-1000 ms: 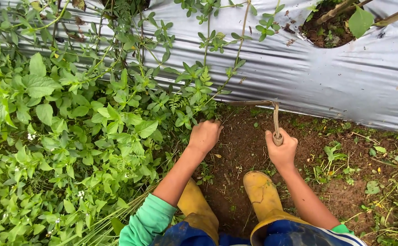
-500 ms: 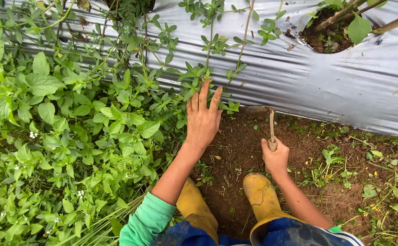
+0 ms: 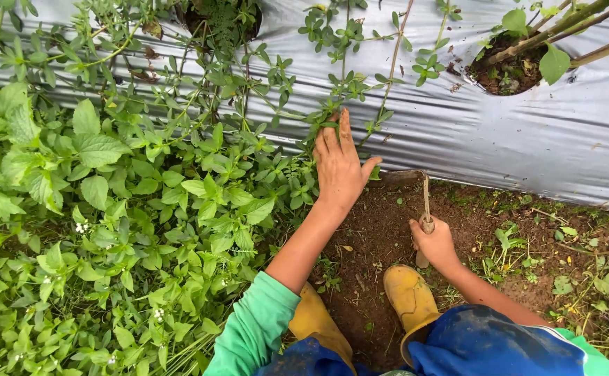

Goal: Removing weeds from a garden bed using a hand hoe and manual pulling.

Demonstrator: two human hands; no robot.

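A dense patch of leafy weeds [image 3: 130, 230] fills everything from nine o'clock round to the centre, some with tiny white flowers. At its twelve-o'clock edge, thin weed stems [image 3: 346, 83] climb over the silver plastic mulch sheet [image 3: 513, 139] that runs across the top. The left hand [image 3: 339, 167], on a green sleeve [image 3: 256, 327], lies flat with fingers spread wide, pressed among those stems where the weeds meet the sheet; its grip is open and holds nothing yet. Just toward four o'clock of it is bare brown soil [image 3: 374, 237], seemingly already weeded. The right hand [image 3: 435, 244] has its grip closed round the wooden handle of a small hand hoe [image 3: 426, 202], whose blade sits at the sheet's lower edge. Two yellow boots [image 3: 409, 296] stand at six o'clock.

By my reading, the step in hand is gathering the next clump. The next move calls for the left fingers to close on the stems low down, clear of the blade and without tearing the plastic.
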